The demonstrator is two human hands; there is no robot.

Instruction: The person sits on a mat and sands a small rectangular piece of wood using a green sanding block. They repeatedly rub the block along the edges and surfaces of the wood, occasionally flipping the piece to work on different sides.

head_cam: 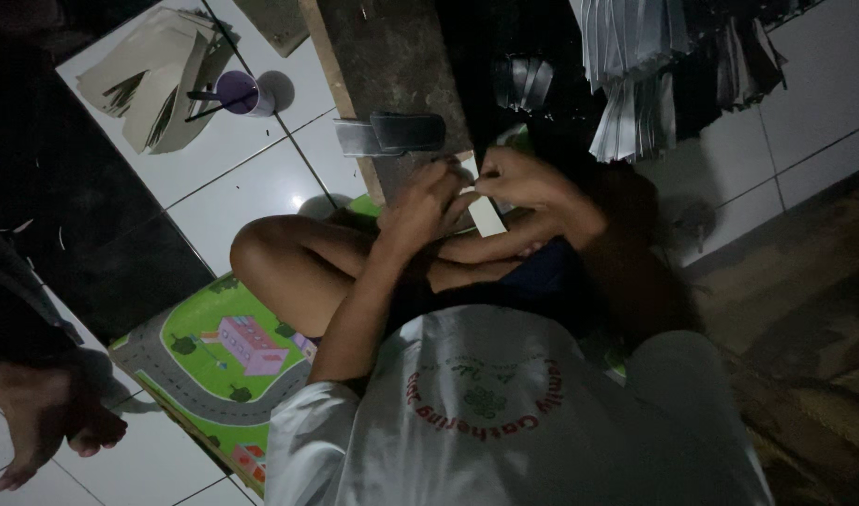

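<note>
Closest to me is my white shirt (504, 412), and just past it my bare knee (270, 253) over the green play mat (214, 347) I sit on.

Both my hands meet in front of my chest. My left hand (420, 201) is curled, its fingers closed on the near end of a pale strip (486, 217) of what looks like card or paper. My right hand (523, 183) pinches the same strip from the other side, thumb and fingertips pressed on it. So neither hand is spread; both are closed on the strip, which sits between them, at the near edge of the dark board (392, 66). The light is poor, so I cannot tell just what the fingers do to it, whether folding or pressing.

On the board, just beyond my hands, lies a grey folded band (392, 134), which I judge to be a finished piece. Farther off on the white tile floor (251, 178) stands a purple cup (242, 92) with a stick in it, and beside it a pile of pale sheets (158, 75). Up right hang or lean many grey bundles (636, 66). By that I judge much is done, with this strip in hand and sheets left.

At far left someone else's bare foot (45, 422) rests on the tile.
</note>
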